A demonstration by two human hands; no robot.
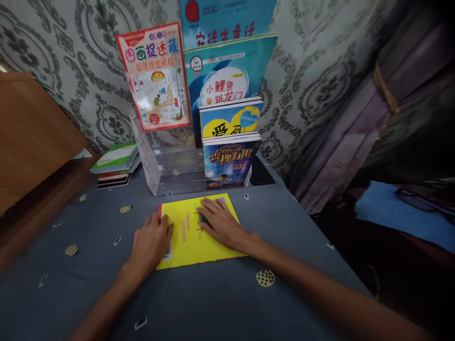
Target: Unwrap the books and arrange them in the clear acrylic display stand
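On a blue-grey patterned tablecloth (88, 284), a thin yellow booklet (213, 244) is laid flat in front of the wearer, slightly turned, with a red strip along its left edge and a barcode label (166, 251) near its lower left corner. Its cover is touched by both hands. The left hand (151, 244) is placed at the booklet's 9 o'clock edge, its fingers (164, 226) extended and lying across that edge onto the yellow cover, with the barcode label just beside them. The right hand (222, 222) is spread over the booklet's upper right part, its fingers (209, 207) relaxed and slightly curved, pointing toward 10 o'clock. Neither hand is clenched, and no pinch on the booklet is seen; whether it is being pressed or merely rested on cannot be told. A small dark object (204, 219) is partly hidden under the right palm, and what it is cannot be told. At 12 o'clock, just past the booklet, a transparent acrylic book stand (177, 170) is seen, with upright picture books (229, 158) at its right end. A stack of books (115, 166) lies at 10 o'clock, a black slab (260, 171) at 1 o'clock, and a blue cloth (394, 218) at 3 o'clock, beyond the table edge.
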